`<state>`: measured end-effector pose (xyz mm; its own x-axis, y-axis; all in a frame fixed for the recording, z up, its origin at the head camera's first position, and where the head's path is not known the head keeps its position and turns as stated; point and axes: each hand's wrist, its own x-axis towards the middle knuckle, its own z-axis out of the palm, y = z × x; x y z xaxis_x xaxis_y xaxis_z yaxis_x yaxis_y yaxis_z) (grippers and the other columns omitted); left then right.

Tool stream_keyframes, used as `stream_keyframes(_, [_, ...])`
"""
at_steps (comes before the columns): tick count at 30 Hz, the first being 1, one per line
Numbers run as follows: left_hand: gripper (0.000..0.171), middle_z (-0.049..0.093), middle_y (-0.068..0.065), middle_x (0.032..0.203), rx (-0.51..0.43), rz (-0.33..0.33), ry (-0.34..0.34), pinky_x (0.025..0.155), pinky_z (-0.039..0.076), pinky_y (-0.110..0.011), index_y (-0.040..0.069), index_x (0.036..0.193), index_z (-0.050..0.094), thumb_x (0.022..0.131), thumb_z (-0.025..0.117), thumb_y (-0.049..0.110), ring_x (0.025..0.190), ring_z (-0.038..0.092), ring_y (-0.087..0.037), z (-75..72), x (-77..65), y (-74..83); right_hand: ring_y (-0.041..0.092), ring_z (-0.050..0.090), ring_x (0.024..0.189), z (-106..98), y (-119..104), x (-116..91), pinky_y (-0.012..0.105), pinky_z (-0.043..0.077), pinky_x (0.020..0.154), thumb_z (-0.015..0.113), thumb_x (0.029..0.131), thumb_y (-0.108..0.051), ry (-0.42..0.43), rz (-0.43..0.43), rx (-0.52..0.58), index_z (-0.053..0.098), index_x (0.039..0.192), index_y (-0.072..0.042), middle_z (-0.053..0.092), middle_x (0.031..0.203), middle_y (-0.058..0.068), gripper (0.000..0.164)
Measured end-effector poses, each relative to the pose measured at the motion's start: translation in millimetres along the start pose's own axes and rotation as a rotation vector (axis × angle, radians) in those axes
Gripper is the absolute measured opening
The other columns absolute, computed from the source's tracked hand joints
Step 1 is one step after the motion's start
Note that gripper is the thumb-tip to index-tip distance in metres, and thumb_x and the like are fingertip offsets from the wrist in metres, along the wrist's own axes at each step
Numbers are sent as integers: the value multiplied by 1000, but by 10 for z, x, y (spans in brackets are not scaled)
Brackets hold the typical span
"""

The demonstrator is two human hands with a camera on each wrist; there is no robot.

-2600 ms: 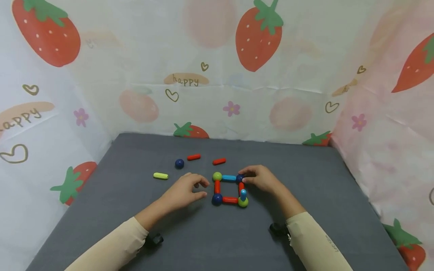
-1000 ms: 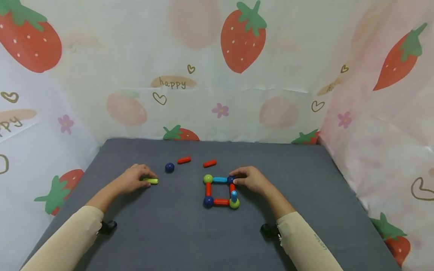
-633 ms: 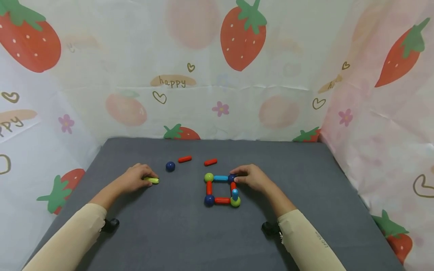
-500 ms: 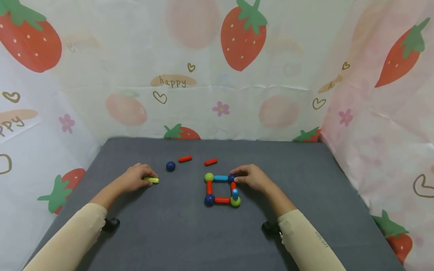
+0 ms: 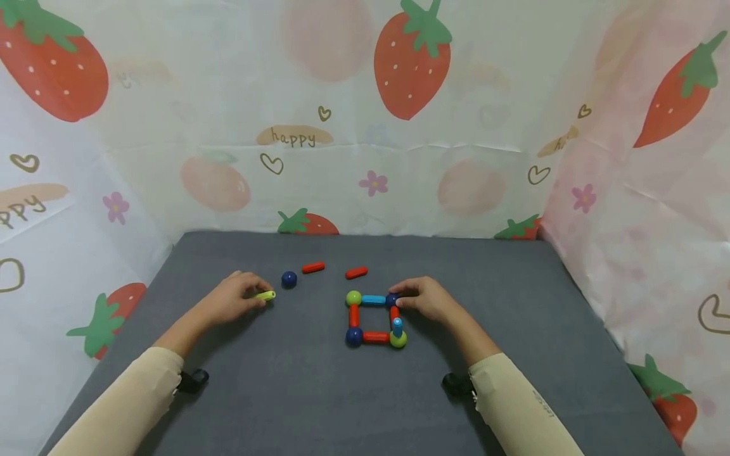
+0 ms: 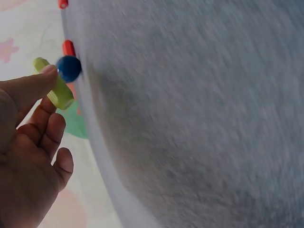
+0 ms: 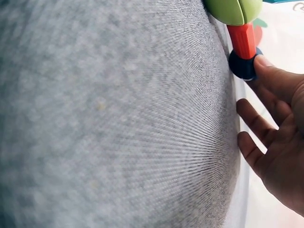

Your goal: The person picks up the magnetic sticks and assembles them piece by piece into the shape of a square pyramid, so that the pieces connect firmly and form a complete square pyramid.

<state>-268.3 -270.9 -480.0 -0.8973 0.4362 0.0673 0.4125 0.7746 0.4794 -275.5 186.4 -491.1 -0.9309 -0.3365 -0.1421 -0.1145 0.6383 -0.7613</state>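
Note:
My left hand pinches a yellow-green toy rod between thumb and fingers, left of a loose dark blue ball. With thumb and index finger my right hand grips the dark blue ball at the far right corner of a square frame. Red rods form three sides of that square, and a light blue rod makes the far side. Two corners are green balls; the near left one is a dark blue ball. Another light blue rod stands up from the near right green ball.
Two loose red rods, one left and one right, lie behind the frame on the grey tabletop. A strawberry-print cloth rises along the back and both sides. Each wrist carries a small black camera.
My left hand has gone from beside the frame leftward to the yellow-green rod, taken hold of it, and raised it slightly to the right. My right hand has stayed at the corner ball.

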Motion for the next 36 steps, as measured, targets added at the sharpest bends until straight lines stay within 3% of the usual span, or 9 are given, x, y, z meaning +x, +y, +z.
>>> stream_keyframes(9, [18, 71, 4, 111, -68, 30, 17, 92, 48, -47, 21, 112, 74, 95, 75, 17, 105, 57, -23, 48, 14, 239, 21, 61, 117, 14, -9, -18, 45, 50, 101, 74, 96, -20, 2, 5, 1, 77, 121, -25, 71, 125, -1, 26])
stream_keyframes(19, [20, 64, 2, 108, -140, 14, 17, 85, 45, -41, 24, 114, 71, 95, 76, 20, 103, 53, -23, 159, 31, 559, 21, 61, 117, 32, 42, -22, 44, 51, 100, 75, 96, -20, 7, 1, 19, 76, 121, -25, 71, 126, -1, 26])
stream_keyframes(36, [20, 65, 9, 102, -204, 113, -11, 82, 49, -36, 27, 109, 69, 92, 79, 26, 96, 54, -14, 440, 119, 1155, 25, 60, 123, 28, 28, -13, 47, 50, 102, 75, 95, -21, 15, -6, 19, 76, 122, -24, 70, 128, 1, 27])
